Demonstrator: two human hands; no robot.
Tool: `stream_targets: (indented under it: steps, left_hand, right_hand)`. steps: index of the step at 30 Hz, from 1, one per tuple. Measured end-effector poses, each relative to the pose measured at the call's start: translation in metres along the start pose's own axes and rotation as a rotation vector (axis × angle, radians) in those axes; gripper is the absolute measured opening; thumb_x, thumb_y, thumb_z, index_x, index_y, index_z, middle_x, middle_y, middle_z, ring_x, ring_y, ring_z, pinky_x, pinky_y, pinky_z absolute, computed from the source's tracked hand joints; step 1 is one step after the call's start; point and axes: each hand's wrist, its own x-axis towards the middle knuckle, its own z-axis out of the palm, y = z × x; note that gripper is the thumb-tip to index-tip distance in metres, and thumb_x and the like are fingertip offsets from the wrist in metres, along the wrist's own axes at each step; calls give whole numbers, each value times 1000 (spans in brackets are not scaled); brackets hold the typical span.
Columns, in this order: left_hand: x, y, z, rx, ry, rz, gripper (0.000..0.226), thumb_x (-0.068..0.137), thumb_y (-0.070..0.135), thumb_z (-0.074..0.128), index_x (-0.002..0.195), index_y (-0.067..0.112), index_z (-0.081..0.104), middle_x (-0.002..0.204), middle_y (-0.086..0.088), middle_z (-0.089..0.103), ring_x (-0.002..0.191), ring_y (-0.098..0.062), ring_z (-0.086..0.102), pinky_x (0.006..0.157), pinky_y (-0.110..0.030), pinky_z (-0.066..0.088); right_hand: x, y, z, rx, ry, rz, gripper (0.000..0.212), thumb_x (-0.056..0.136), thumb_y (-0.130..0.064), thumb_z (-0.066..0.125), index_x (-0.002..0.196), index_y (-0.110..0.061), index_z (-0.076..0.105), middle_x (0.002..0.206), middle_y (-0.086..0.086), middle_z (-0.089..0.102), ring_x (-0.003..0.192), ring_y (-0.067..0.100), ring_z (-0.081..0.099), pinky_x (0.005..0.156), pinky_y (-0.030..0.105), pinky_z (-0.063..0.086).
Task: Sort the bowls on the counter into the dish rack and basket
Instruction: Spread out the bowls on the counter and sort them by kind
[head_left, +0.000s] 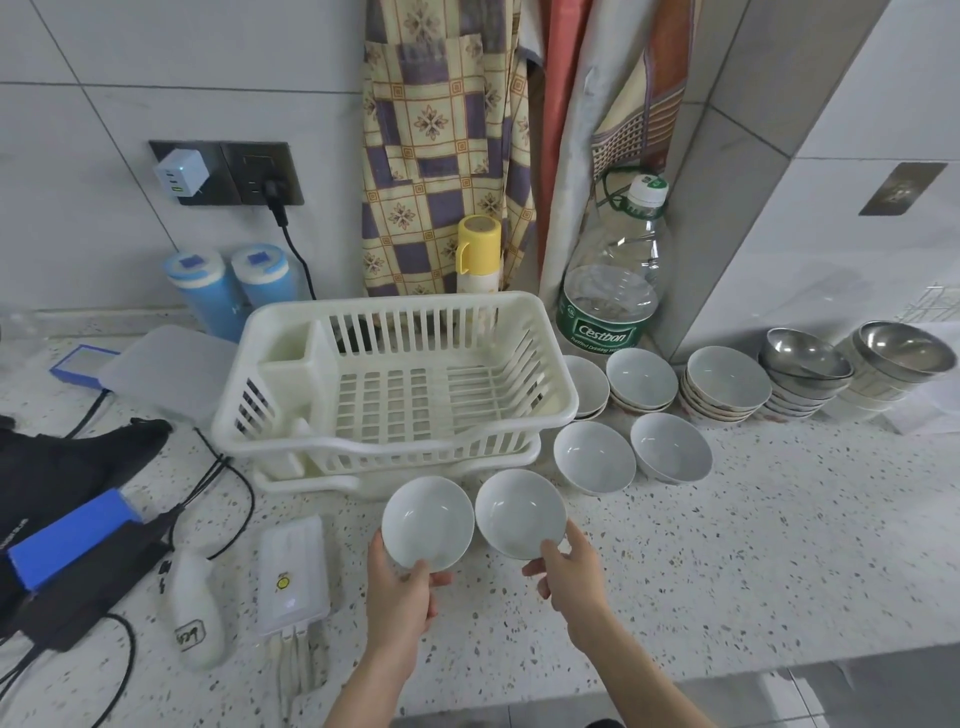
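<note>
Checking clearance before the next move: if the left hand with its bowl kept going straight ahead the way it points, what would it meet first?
Probably the front rim of the white dish rack, straight beyond the left hand and its bowl; depth is hard to judge.

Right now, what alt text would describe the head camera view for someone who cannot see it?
Each hand, left and right, holds a white bowl before an empty dish rack. More bowls stand on the counter.

Left of the water bottle (618, 270) stands a yellow-capped flask (478, 254); farther left, two blue canisters (228, 291) below the wall socket (228, 173).
</note>
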Motion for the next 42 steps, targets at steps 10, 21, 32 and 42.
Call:
stream_targets:
  steps: [10, 21, 32, 42]
  left_hand:
    - [2, -6, -2, 122, -24, 34, 62, 95, 8, 49, 137, 49, 30, 73, -9, 76, 37, -11, 45, 38, -24, 36]
    - [-13, -6, -1, 326, 247, 206, 49, 97, 31, 56, 143, 25, 37, 57, 3, 71, 63, -3, 66, 54, -28, 45]
    - [-33, 16, 123, 466, 83, 546, 18, 88, 24, 70, 95, 37, 60, 53, 2, 57, 52, -9, 58, 49, -15, 44]
    - [15, 79, 257, 99, 72, 133, 8, 95, 21, 57, 95, 19, 65, 81, 5, 75, 53, -12, 51, 51, -20, 40]
  right_hand:
    - [-4, 4, -10, 26, -41, 84, 56, 97, -29, 50, 150, -32, 31, 74, 4, 76, 42, 11, 47, 38, 20, 33]
    - [-9, 0, -32, 6, -64, 151, 33, 98, -31, 50, 129, -19, 55, 75, 1, 76, 41, 10, 47, 37, 20, 31]
    - [14, -28, -147, -279, 203, -122, 18, 96, -38, 49, 92, -31, 65, 72, -10, 71, 47, 3, 60, 43, 18, 45]
    - [108, -113, -221, -182, 190, -103, 15, 90, -22, 51, 88, -19, 66, 74, -1, 73, 49, 11, 60, 53, 26, 44]
